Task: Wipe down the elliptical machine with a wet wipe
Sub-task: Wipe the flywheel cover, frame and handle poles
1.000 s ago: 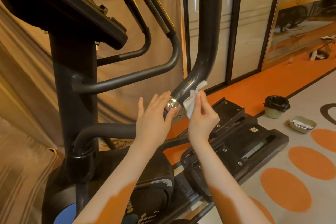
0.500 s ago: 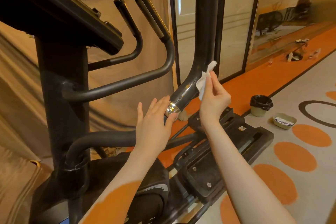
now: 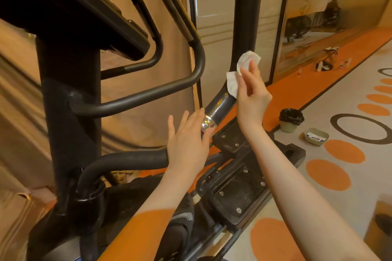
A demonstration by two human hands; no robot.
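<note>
Overhead from the head camera, only one view on record. Right hand (image 3: 252, 93) raised against the bend of the elliptical machine's (image 3: 67, 99) moving arm bar (image 3: 244, 27), pinching a white wet wipe (image 3: 239, 72) between thumb and fingers, wipe pressed to the bar's right face just above the bend. Left hand (image 3: 186, 144) relaxed, fingers straight, fingertips touching the chrome collar (image 3: 206, 124) at the bar's lower end; grasping nothing. Black foot pedal (image 3: 237, 195) below both forearms. On the floor well to the right: small bin with black liner (image 3: 290, 119), shallow tray (image 3: 316, 136) just beside it.
</note>
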